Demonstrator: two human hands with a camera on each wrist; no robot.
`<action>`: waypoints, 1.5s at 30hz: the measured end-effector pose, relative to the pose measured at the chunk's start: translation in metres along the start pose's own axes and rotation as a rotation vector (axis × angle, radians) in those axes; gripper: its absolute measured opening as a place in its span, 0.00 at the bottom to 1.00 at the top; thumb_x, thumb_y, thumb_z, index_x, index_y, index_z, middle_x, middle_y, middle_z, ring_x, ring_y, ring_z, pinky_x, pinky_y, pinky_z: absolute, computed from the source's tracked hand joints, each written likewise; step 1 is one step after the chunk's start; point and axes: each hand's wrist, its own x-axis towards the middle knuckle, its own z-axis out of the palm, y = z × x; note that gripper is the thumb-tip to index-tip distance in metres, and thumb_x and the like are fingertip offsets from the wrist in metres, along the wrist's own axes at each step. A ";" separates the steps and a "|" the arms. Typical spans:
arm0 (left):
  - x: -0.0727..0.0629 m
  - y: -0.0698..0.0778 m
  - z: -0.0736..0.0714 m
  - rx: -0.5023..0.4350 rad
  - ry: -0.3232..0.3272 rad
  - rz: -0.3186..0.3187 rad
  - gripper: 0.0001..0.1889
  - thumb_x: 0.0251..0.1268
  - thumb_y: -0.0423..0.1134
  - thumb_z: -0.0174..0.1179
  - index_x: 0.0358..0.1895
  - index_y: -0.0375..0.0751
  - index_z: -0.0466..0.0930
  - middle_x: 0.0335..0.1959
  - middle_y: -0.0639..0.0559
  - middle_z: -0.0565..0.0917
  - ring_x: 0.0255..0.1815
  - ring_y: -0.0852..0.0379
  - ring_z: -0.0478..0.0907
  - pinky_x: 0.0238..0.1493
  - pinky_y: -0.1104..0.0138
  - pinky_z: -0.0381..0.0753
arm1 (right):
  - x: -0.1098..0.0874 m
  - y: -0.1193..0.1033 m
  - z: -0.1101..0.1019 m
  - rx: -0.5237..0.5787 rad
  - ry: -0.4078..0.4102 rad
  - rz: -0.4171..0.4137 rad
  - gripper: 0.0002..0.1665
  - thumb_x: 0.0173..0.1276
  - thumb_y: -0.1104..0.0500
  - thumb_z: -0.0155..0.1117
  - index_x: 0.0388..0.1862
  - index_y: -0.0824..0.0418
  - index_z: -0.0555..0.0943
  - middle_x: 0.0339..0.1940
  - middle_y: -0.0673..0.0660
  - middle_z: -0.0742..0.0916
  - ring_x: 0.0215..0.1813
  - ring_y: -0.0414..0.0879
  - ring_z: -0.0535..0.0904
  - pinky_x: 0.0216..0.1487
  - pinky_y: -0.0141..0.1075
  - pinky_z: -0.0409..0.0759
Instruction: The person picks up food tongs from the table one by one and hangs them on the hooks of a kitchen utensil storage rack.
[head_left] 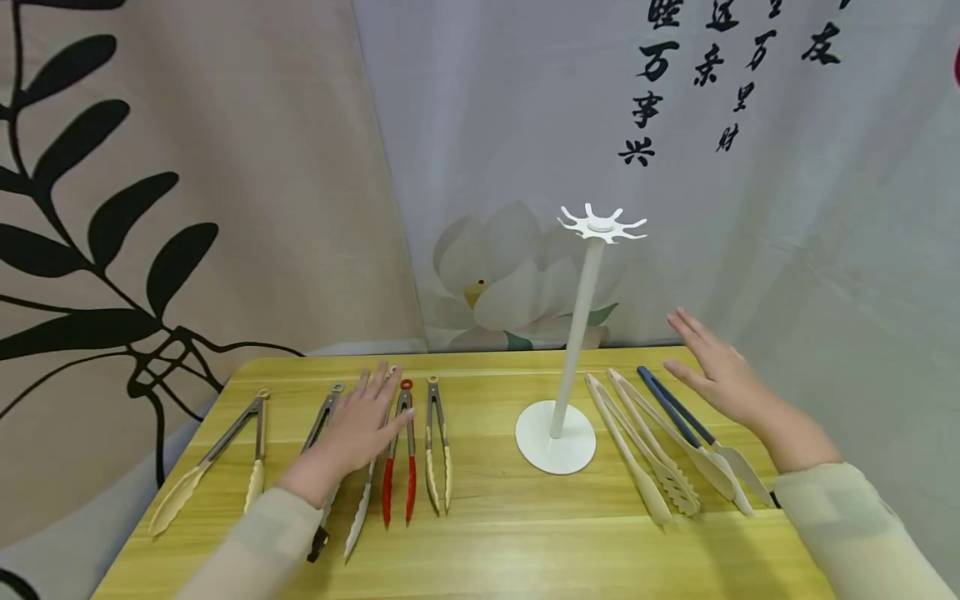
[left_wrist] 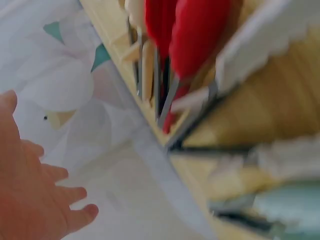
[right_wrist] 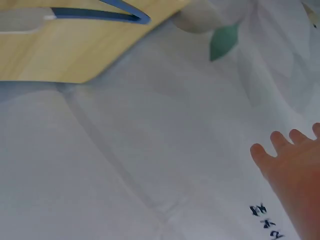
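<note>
At the far left of the bench (head_left: 495, 542), cream-tipped tongs (head_left: 213, 453) lie spread in a wide V. Next come grey-armed tongs (head_left: 321, 417), partly covered by the left hand (head_left: 356, 429) in the head view; the left wrist view shows their pale green end, blurred. That hand is raised over the row with its fingers extended and apart, its grip slack and holding nothing. White-tipped tongs (head_left: 362, 517) lie partly beneath it, then red-tipped tongs (head_left: 411, 487) just beside, then a narrower pair with cream ends (head_left: 447, 479). Right of the middle stands a white rack (head_left: 576, 321), its round base on the bench, its pole tilted in the picture and topped by a ring of upturned hooks. Just right of the base, pale cream tongs (head_left: 641, 483) lie close together with ends crowded, followed by blue-handled tongs (head_left: 669, 405) with pale ends. The right hand (head_left: 723, 379) hangs above the far right corner, nearest the blue handles, palm free and fingers outstretched, gripping nothing. A printed cloth (head_left: 495, 125) hangs behind.
</note>
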 end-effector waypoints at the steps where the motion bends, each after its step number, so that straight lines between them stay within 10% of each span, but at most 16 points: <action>1: 0.001 0.002 0.004 -0.011 -0.002 -0.007 0.40 0.70 0.65 0.37 0.76 0.48 0.38 0.77 0.42 0.39 0.75 0.34 0.38 0.66 0.34 0.46 | 0.002 -0.002 -0.004 0.027 0.005 -0.001 0.41 0.74 0.49 0.51 0.78 0.51 0.44 0.79 0.56 0.48 0.73 0.69 0.50 0.58 0.75 0.48; 10: 0.005 0.028 0.046 -0.150 -0.006 -0.159 0.45 0.67 0.69 0.33 0.75 0.38 0.40 0.75 0.34 0.46 0.74 0.33 0.45 0.68 0.39 0.52 | 0.026 -0.023 -0.043 0.227 0.102 -0.065 0.37 0.76 0.55 0.45 0.78 0.56 0.45 0.78 0.60 0.47 0.77 0.64 0.39 0.67 0.69 0.39; 20: 0.010 0.050 0.070 -0.255 -0.011 -0.366 0.45 0.67 0.57 0.51 0.73 0.27 0.44 0.71 0.28 0.53 0.71 0.30 0.51 0.66 0.43 0.61 | 0.059 -0.060 -0.082 0.300 0.157 -0.088 0.33 0.78 0.50 0.39 0.77 0.54 0.46 0.78 0.57 0.49 0.77 0.60 0.44 0.72 0.62 0.39; 31: 0.007 0.056 0.080 -0.176 -0.027 -0.396 0.45 0.63 0.53 0.59 0.67 0.16 0.53 0.63 0.22 0.61 0.64 0.30 0.60 0.65 0.47 0.63 | 0.095 -0.113 -0.102 0.267 0.097 -0.188 0.32 0.77 0.48 0.41 0.77 0.45 0.49 0.78 0.51 0.53 0.78 0.51 0.45 0.74 0.57 0.40; 45: 0.012 0.057 0.089 -0.163 -0.023 -0.387 0.43 0.56 0.54 0.65 0.65 0.24 0.62 0.62 0.28 0.66 0.63 0.32 0.64 0.62 0.45 0.67 | 0.110 -0.125 -0.107 0.209 -0.066 -0.165 0.28 0.75 0.50 0.46 0.72 0.53 0.64 0.75 0.53 0.63 0.77 0.52 0.51 0.73 0.57 0.50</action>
